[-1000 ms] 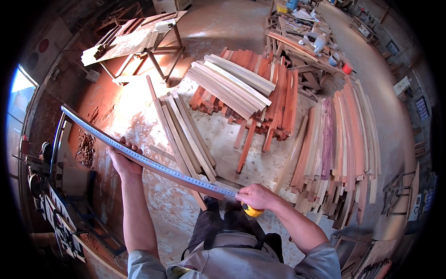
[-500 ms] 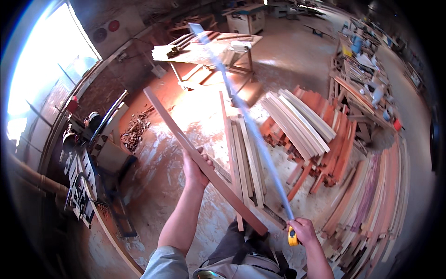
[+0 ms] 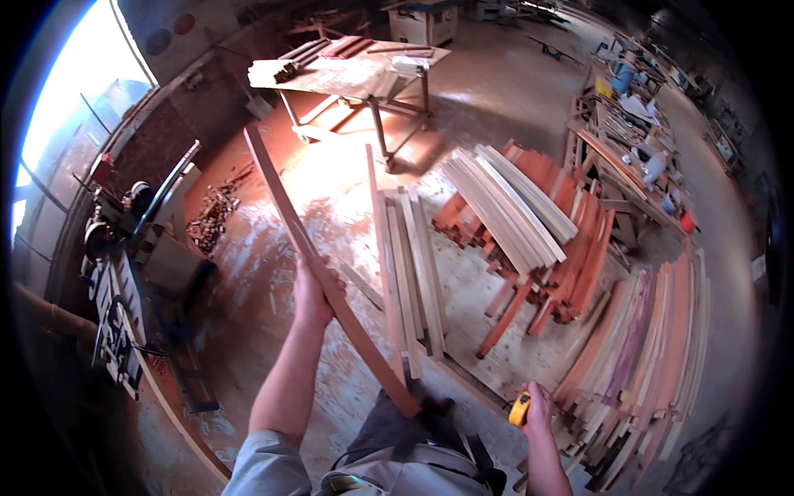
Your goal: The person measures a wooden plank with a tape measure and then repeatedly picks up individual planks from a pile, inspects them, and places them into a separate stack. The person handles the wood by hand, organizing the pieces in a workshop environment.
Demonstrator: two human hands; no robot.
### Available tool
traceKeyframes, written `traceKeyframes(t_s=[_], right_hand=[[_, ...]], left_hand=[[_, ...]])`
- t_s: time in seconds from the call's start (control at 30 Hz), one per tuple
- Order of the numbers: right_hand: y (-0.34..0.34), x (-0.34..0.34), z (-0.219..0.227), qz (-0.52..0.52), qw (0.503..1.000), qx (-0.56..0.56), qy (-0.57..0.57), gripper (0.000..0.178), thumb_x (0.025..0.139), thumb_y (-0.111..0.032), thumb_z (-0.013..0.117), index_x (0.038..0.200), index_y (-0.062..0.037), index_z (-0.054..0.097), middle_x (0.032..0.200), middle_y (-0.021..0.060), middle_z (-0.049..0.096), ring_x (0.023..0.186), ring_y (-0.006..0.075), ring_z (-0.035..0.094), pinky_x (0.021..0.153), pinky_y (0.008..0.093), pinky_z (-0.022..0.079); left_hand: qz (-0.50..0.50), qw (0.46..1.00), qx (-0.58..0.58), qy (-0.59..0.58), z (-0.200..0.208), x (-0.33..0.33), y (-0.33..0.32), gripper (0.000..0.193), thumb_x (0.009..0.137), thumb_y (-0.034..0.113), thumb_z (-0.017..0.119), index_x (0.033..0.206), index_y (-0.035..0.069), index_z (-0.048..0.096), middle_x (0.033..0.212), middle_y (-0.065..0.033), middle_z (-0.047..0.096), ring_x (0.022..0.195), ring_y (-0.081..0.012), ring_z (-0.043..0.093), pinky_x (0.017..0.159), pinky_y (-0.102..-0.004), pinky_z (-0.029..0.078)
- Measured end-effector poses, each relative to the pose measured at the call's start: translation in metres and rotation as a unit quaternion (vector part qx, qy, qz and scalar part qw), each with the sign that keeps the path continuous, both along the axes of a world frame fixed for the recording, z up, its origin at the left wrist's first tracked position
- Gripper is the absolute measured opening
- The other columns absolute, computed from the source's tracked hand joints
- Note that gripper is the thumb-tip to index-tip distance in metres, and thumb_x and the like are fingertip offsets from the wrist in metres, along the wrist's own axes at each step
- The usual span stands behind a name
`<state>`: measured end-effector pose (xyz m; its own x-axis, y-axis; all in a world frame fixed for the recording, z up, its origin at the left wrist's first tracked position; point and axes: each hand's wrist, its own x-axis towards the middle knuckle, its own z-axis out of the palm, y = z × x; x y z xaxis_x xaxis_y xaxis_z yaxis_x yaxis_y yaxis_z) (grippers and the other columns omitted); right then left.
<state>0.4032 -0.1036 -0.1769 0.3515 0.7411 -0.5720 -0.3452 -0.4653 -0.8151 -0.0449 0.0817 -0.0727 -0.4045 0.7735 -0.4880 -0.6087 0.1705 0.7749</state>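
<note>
My left hand (image 3: 314, 289) is wrapped round the middle of a long reddish-brown wooden strip (image 3: 357, 337). The strip slants from the upper left down toward my lap. At the lower right, my right hand (image 3: 539, 407) grips a yellow tape measure (image 3: 519, 408), and no blade shows out of its case. Between my hands, beyond the strip's lower end, several pale wooden strips (image 3: 423, 273) lie side by side near the floor.
Stacks of red and pale boards (image 3: 579, 248) lie ahead to the right, with more strips (image 3: 637, 339) nearer me. A wooden worktable (image 3: 347, 78) stands at the back. On the left is a machine (image 3: 157, 248); a cluttered bench (image 3: 616, 149) runs along the right.
The long extended tape blade has gone back into its case. The wooden strip has turned slightly steeper in my left hand, and the whole view has shifted a little.
</note>
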Motion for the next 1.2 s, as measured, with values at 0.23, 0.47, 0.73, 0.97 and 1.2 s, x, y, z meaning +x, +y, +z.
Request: traceKeyframes(t_s=[0.23, 0.47, 0.73, 0.97, 1.2], right_hand=[[0.009, -0.003, -0.003, -0.006, 0.994, -0.079, -0.07, 0.035, 0.097, -0.033, 0.054, 0.109, -0.0009, 0.061, 0.1, 0.0081, 0.06, 0.088, 0.0174, 0.058, 0.077, 0.0327, 0.049], [0.027, 0.003, -0.024, 0.072, 0.962, -0.113, -0.237, 0.047, 0.097, -0.037, 0.045, 0.118, 0.0031, 0.056, 0.119, 0.0165, 0.059, 0.108, 0.0255, 0.057, 0.093, 0.0371, 0.044], [0.054, -0.009, -0.025, 0.205, 0.87, -0.109, -0.435, 0.045, 0.1, -0.034, 0.038, 0.116, 0.0052, 0.053, 0.117, 0.0285, 0.056, 0.109, 0.0421, 0.053, 0.094, 0.0454, 0.04], [0.066, -0.006, -0.044, 0.209, 0.828, -0.116, -0.507, 0.042, 0.099, -0.032, 0.04, 0.113, 0.006, 0.053, 0.113, 0.029, 0.056, 0.106, 0.0431, 0.053, 0.093, 0.047, 0.04], [0.078, -0.007, -0.04, 0.187, 0.829, -0.114, -0.515, 0.038, 0.098, -0.029, 0.043, 0.114, 0.0053, 0.053, 0.113, 0.0277, 0.057, 0.108, 0.0421, 0.053, 0.093, 0.0467, 0.041]], left_hand=[[-0.028, 0.996, -0.005, 0.085, -0.019, -0.005, 0.003, 0.04, 0.099, 0.044, 0.044, 0.11, 0.005, 0.047, 0.074, -0.0085, 0.053, 0.054, -0.0197, 0.055, 0.049, -0.0341, 0.048], [-0.072, 0.979, -0.073, 0.179, -0.079, -0.003, 0.02, 0.019, 0.09, 0.016, 0.053, 0.104, 0.006, 0.044, 0.082, -0.0088, 0.056, 0.056, -0.0173, 0.058, 0.047, -0.0317, 0.047], [-0.106, 0.948, -0.127, 0.272, -0.113, -0.002, 0.041, 0.023, 0.085, 0.018, 0.058, 0.101, 0.001, 0.053, 0.083, -0.0098, 0.058, 0.062, -0.0167, 0.06, 0.053, -0.0325, 0.051], [-0.123, 0.862, -0.141, 0.472, -0.155, 0.005, 0.071, 0.027, 0.083, 0.024, 0.058, 0.091, -0.002, 0.057, 0.078, -0.0188, 0.062, 0.074, -0.0302, 0.062, 0.071, -0.0416, 0.051], [-0.119, 0.856, -0.155, 0.479, -0.164, 0.031, 0.086, 0.036, 0.084, 0.026, 0.061, 0.105, -0.003, 0.059, 0.106, -0.0284, 0.057, 0.105, -0.043, 0.053, 0.093, -0.0481, 0.042]])
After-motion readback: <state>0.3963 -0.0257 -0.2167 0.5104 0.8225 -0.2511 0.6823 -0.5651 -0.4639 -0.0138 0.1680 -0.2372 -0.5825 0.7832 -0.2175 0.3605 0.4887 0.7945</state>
